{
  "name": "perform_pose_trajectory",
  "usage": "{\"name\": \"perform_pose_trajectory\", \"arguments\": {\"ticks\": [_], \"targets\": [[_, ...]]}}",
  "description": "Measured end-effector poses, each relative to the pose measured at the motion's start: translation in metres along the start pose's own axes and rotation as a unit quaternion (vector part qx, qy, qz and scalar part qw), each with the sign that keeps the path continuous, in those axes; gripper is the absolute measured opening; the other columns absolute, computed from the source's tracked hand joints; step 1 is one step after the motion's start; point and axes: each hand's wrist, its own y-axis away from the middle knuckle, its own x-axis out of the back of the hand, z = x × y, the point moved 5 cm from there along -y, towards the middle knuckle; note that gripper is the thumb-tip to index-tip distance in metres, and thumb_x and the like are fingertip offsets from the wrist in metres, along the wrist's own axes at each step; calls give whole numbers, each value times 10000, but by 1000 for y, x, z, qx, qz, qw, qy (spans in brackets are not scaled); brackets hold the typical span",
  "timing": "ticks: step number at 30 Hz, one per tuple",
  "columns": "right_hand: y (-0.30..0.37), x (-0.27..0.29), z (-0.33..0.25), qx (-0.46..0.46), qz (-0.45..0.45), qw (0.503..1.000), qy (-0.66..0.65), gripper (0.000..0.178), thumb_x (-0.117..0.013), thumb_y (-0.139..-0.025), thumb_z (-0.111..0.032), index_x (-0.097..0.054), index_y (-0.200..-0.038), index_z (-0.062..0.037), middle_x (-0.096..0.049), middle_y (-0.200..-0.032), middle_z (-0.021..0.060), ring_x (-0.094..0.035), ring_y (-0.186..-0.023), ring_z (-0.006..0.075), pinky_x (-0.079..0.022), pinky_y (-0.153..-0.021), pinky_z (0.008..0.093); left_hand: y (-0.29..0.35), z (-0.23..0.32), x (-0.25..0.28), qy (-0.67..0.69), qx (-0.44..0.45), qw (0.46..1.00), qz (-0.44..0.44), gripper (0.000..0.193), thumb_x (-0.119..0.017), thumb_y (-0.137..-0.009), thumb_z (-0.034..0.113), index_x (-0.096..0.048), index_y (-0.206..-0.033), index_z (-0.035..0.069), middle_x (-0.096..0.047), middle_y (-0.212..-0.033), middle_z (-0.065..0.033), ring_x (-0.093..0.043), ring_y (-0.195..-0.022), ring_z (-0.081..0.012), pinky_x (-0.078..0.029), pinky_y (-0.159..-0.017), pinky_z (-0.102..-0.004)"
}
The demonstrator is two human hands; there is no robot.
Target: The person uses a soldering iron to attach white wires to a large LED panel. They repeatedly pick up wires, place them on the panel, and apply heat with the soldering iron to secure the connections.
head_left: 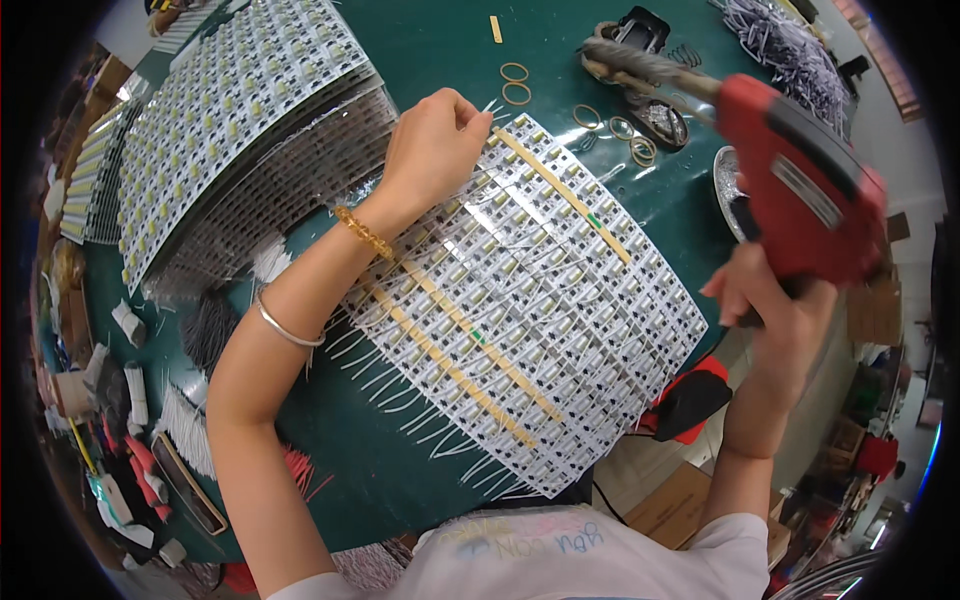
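My right hand [775, 310] is wrapped round the grip of a red and black pistol-shaped power tool [800, 180], raised to the right of the work and slightly blurred. Its long grey front end points to the far left. A sheet of small white circuit boards [540, 290] lies in front of me, crossed by yellowish strips [565, 195]. Thin white wires [440, 435] stick out along its near left edge. At the sheet's far left corner, my left hand [440, 140] is closed in a pinch. Short white wire ends show at its fingertips; the pinch itself is partly hidden.
A tall stack of similar board sheets [240, 130] stands at the far left. Tan rings [517, 93] and a metal dish [728, 190] lie beyond the work. Bundles of white wire [185, 430] and a long dark brush-like block [190, 483] are at the left edge.
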Motion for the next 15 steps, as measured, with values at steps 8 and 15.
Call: {"name": "perform_pose_trajectory", "arguments": {"ticks": [8,15], "targets": [[-31,-37,56,-143,-121,977,-103,262,-579,-880,-222,-555,-892,39,-444,-471,7,-429,-354,85,-398,-397,236,-4,-5,-1,55,22,997,-54,216,-609,-839,198,-586,-806,-15,-613,-695,-36,-529,-603,-80,-421,-551,-237],[-33,-43,65,-145,-134,974,-113,304,-545,-909,-225,-533,-1032,53,-435,-471,7,-404,-347,78,-329,-362,223,-1,-3,0,52,32,996,-68,254,-604,-775,225,-604,-772,-29,-628,-706,-115,-598,-640,-200,-467,-626,-323]]}}
